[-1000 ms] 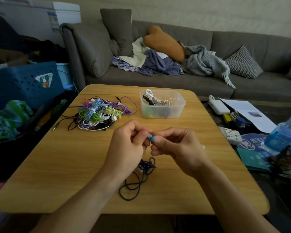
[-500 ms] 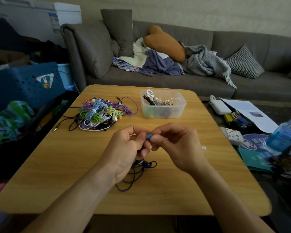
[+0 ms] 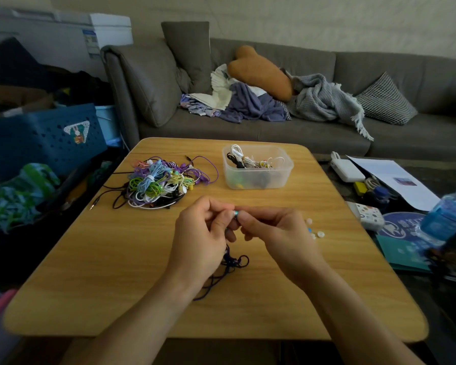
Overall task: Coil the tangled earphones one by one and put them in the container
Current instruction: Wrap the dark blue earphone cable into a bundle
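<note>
Both hands have lifted slightly: the left hand and right hand together pinch the teal earbud, while more dark purple cord gathers off the counter; coiling is just starting, far from the container.

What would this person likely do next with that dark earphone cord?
Probably start winding it. Both hands, left hand and right hand, pinch the earbud, while the dark cord trails loose on the table, uncoiled.

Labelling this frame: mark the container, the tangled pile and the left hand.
container [image 3: 258, 180]: head view, front wall.
tangled pile [image 3: 156, 184]: head view, middle of the bundle.
left hand [image 3: 203, 233]: head view, back of the hand.
</note>
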`<state>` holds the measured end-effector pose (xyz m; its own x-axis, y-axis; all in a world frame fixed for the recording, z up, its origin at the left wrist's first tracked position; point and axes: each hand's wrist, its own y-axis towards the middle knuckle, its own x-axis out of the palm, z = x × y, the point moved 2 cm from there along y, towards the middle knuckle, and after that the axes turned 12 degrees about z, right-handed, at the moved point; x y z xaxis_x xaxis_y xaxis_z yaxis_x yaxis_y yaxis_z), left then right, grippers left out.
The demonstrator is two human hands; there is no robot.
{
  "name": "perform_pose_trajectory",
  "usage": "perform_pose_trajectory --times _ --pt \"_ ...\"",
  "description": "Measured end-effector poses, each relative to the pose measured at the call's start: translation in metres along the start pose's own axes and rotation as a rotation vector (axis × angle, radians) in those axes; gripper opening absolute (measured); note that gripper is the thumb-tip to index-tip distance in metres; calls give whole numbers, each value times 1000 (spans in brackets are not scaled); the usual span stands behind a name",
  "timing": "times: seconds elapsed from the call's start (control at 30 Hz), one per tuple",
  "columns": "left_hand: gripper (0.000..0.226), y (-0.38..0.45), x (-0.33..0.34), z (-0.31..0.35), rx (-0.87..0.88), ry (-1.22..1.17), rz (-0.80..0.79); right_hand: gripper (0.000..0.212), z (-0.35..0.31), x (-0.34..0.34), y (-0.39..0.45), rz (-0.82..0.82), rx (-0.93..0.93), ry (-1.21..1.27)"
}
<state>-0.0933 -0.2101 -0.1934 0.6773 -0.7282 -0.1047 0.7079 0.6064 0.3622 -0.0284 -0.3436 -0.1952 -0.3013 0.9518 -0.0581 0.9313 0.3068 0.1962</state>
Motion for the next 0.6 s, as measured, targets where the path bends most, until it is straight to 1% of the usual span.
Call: perform_pose_trajectory --times 0.07,0.13,0.17,0.2,0.23,0.3,0.33,0.37,0.4,0.43,0.5,0.53,0.6 --pt "10 -2 2 -2 117 71 18 19 6 2 0 -28 106 139" --pt "14 -3 4 -1 153 77 29 20 8 2 1 -29 145 225" --pt "14 -3 5 0 143 64 24 23 8 0 2 -20 143 241" --pt "13 -2 5 0 101 42 14 25 7 -3 3 -11 111 221" --pt "11 -2 6 1 24 5 -1 22 6 -6 4 -2 47 165" --pt "10 -1 7 2 -202 -117 -23 11 2 -7 6 14 -117 25" --pt "11 -2 8 1 -344 -190 -30 12 2 -7 6 26 -190 -28" --pt "13 -2 9 1 -484 -264 -34 17 1 -5 7 32 -250 -69" --pt "16 -2 8 0 -601 -327 -40 21 1 -3 7 29 -295 -106" --pt "18 -1 7 -1 -678 -365 -52 22 2 -1 8 19 -327 -138" --pt "20 4 6 -2 -722 -360 -82 21 5 1 10 12 -352 -212" --pt "20 5 5 -4 -709 -338 -80 20 6 2 11 17 -342 -236" --pt "17 5 4 -5 -666 -309 -54 19 9 5 11 25 -279 -207"
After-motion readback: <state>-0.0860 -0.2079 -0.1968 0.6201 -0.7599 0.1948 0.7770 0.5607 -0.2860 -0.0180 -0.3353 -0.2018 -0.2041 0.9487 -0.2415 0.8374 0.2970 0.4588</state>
